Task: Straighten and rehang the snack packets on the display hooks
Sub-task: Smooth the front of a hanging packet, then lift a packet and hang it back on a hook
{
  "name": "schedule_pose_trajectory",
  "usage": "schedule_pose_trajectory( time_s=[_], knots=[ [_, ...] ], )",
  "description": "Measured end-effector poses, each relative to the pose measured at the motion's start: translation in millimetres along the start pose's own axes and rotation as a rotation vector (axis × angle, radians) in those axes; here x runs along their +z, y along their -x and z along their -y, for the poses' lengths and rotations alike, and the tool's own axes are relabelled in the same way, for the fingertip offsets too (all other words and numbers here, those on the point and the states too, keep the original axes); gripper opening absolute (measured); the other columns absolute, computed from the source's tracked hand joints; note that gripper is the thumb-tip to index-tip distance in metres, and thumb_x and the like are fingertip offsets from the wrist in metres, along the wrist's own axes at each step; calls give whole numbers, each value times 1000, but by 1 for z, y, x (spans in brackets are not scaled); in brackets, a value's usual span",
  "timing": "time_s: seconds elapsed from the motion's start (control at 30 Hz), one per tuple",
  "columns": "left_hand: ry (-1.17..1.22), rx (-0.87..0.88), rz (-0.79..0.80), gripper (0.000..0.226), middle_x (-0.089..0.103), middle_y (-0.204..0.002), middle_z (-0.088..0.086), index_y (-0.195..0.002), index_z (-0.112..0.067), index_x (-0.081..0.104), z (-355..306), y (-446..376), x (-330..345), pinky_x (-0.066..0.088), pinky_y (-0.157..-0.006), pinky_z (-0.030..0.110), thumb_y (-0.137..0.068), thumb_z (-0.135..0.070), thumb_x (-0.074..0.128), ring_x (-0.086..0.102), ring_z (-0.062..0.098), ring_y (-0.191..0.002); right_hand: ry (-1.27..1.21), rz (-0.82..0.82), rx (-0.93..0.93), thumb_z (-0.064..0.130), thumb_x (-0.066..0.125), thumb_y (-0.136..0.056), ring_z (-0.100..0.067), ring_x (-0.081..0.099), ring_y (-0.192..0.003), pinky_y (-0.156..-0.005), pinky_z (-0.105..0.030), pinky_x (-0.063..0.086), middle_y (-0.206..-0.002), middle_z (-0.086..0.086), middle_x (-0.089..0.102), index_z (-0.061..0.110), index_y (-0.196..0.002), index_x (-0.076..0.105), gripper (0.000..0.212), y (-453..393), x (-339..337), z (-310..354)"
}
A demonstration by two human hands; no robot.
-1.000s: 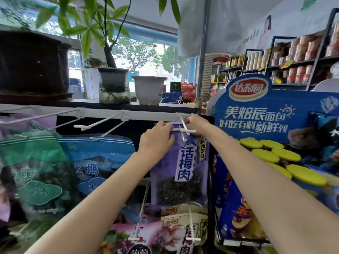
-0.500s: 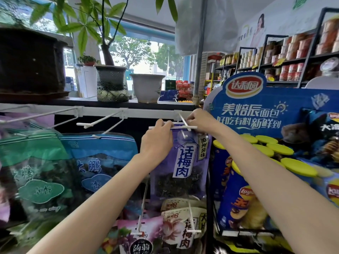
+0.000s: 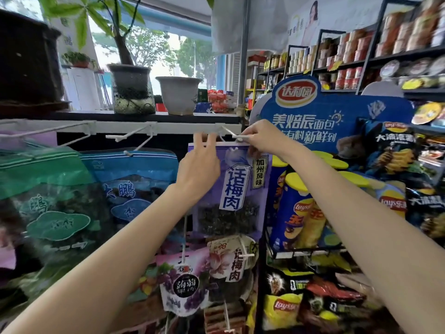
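Purple glossy plastic snack packet (image 3: 231, 186) raised level with white wire display hook (image 3: 237, 137) since a second ago. Left hand (image 3: 201, 167) steadied top edge, fingers straight; right hand (image 3: 262, 138) pinched corner. Hole nearly threaded.

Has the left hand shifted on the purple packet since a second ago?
Yes. The left hand has opened, its fingers now reaching up past the purple packet top edge toward the white rail.
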State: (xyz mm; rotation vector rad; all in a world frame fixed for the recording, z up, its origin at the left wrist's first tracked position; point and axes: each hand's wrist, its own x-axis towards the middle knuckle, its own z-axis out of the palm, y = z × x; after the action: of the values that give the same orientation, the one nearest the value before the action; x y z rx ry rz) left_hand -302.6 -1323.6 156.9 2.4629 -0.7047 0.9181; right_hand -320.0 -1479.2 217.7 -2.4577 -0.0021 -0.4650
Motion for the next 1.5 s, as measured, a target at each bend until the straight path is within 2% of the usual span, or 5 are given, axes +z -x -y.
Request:
schedule_pose_trajectory(
  time_s=[0.23, 0.4, 0.6, 1.37, 1.5],
  knots=[
    [157, 438, 6, 23, 56, -84, 6, -83, -8, 60, 32, 107, 21, 41, -53, 24, -82, -15, 38, 57, 22, -66, -94, -534, -66, -3, 42, -89, -15, 58, -52, -54, -28, 49, -70, -6, 63, 11, -71, 62, 31, 95, 54, -33],
    [-20, 319, 403, 31, 51, -117, 16, -108, -2, 56, 40, 159, 68, 50, -61, 33, -79, -10, 63, 63, 31, -82, 107, -200, -63, -1, 50, -86, -18, 60, -78, -79, -32, 47, -91, -8, 66, 4, -80, 68, 20, 143, 125, -72],
    [-128, 167, 544, 58, 7, -154, 13, -144, -1, 7, 19, 159, 104, 40, -88, 29, -96, -18, 34, 43, 27, -126, 365, 249, -36, 0, 43, -89, -25, 40, -127, -108, -31, 31, -143, -6, 42, 2, -125, 54, 38, 121, 158, -98],
    [23, -100, 432, 37, 50, -125, 19, -129, -4, 46, 32, 121, 210, 42, -89, 39, -93, 1, 39, 52, 35, -112, 474, 510, 132, 11, 41, -91, -24, 54, -86, -67, -27, 42, -103, -11, 55, 2, -109, 56, 25, 47, 186, -135],
    [202, -183, 469, 23, 62, -96, 19, -108, -1, 56, 38, 129, 203, 44, -53, 13, -95, -10, 40, 63, 30, -85, 535, 569, 122, 10, 43, -91, -15, 44, -64, -49, -23, 35, -77, -3, 46, 13, -68, 44, 23, 47, 181, -126]
  ],
)
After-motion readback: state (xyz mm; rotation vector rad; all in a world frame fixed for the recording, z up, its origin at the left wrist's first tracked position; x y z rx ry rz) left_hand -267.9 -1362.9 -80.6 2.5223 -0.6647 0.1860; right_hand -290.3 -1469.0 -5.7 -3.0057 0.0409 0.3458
